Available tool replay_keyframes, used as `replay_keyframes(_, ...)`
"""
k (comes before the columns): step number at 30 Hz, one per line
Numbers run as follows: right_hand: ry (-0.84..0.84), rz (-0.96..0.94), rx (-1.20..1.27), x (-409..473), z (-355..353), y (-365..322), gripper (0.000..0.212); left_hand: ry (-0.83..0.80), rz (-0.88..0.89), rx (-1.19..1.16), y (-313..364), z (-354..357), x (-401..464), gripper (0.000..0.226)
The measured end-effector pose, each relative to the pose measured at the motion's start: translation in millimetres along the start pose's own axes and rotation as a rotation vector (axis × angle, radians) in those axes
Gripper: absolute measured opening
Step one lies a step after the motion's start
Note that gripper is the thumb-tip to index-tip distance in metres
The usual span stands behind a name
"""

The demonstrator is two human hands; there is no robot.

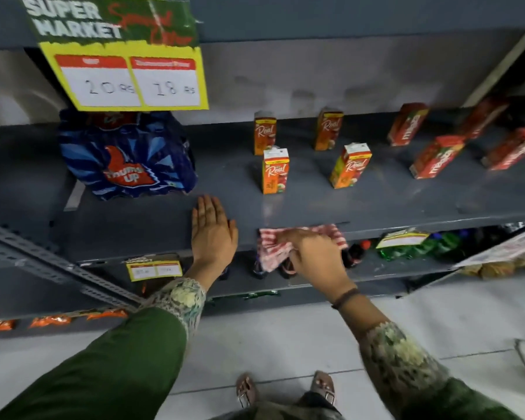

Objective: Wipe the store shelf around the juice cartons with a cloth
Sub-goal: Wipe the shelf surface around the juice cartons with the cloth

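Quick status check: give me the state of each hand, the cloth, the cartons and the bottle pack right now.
left hand: open, flat on the shelf edge
right hand: gripping the cloth
cloth: bunched, draped over the shelf front edge
orange Real cartons: four, upright
red cartons: upright, blurred
Thums Up pack: standing, wrapped

The grey metal shelf (315, 204) runs left to right, its surface dull and smudged, with four orange "Real" juice cartons (275, 171) standing upright on it in two rows of two: a near pair at centre (350, 165) and a far pair behind them (265, 132) (328, 128), all well apart from one another. A red-and-white striped cloth (285, 242) lies crumpled on the shelf's near edge, right of centre, part of it hanging over the front lip, near the closest cartons but not touching them.
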State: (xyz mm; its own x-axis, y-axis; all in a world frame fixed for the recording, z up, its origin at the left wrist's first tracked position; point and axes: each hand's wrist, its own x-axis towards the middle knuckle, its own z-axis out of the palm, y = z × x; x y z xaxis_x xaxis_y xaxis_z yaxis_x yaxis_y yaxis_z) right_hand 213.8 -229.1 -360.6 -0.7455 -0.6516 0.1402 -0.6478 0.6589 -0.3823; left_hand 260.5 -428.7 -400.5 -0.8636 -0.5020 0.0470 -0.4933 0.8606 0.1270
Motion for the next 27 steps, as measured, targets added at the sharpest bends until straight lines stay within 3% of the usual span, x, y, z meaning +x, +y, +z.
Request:
replay_keyframes(3, 0.242, 0.232, -0.035, 4.1, -22.0, 35.2, 0.027, -0.005, -0.006, 0.015, 14.3, 2.6, -2.2, 0.062)
replay_keyframes(5, 0.274, 0.324, -0.047, 23.5, -29.9, 52.6, 0.03, -0.012, -0.038, 0.018, 26.0, 3.6, -4.3, 0.062)
replay_keyframes(7, 0.117, 0.325, -0.058, 38.6, -28.7, 58.1, 0.041, -0.017, -0.088, 0.018, 38.9, 6.0, -6.2, 0.062)
replay_keyframes(10, -0.168, 0.114, -0.163, 35.0, -22.1, 51.7, 0.051, -0.017, -0.167, 0.026, 51.5, 9.2, -7.3, 0.061)
replay_keyframes(13, -0.242, -0.046, -0.093, 10.2, -40.5, 64.5, 0.05, -0.001, -0.17, 0.023, 52.5, 10.9, -7.7, 0.061)
replay_keyframes(17, 0.155, 0.107, -0.114, 12.6, -64.2, 109.5, 0.041, 0.016, -0.192, 0.019, 54.6, 12.0, -7.3, 0.061)
replay_keyframes(18, 0.15, 0.13, -0.142, 21.8, -61.6, 115.4, 0.043, 0.014, -0.211, 0.019, 55.7, 12.6, -7.5, 0.06)
replay_keyframes(21, -0.068, -0.011, -0.011, 37.7, -48.0, 107.1, 0.05, -0.005, -0.25, 0.011, 56.8, 13.3, -7.4, 0.061)
replay_keyframes(23, -0.2, -0.178, 0.12, 26.6, -38.7, 91.5, 0.047, -0.021, -0.252, 0.008, 55.8, 12.6, -5.8, 0.061)
replay_keyframes(25, -0.374, -0.323, 0.088, 2.0, -40.9, 87.2, 0.038, -0.051, -0.259, 0.003, 54.9, 11.7, -4.2, 0.061)
replay_keyframes(27, -0.35, -0.279, 0.018, -21.1, -53.1, 106.9, 0.028, -0.051, -0.26, -0.003, 55.6, 11.3, -4.4, 0.061)
